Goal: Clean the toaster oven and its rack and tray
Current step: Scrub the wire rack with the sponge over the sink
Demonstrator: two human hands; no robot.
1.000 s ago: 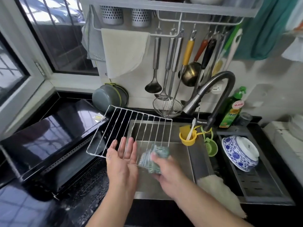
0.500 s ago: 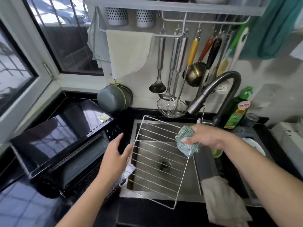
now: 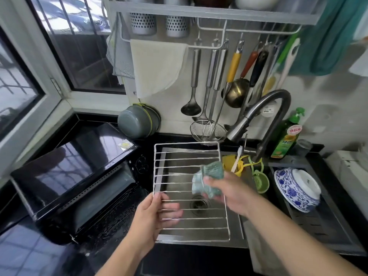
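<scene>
Wire rack (image 3: 189, 188) sits flat over the sink (image 3: 237, 242), bars running left-right. I see my left hand (image 3: 153, 216) pinching its near-left edge, my right hand (image 3: 229, 194) clutching a green scouring cloth (image 3: 209, 178) on the rack's right side. Toaster oven (image 3: 79, 176) left of sink, faucet (image 3: 258, 116) behind.

dish soap label (image 3: 286, 140) unreadable, towel (image 3: 322, 36) cropped
</scene>
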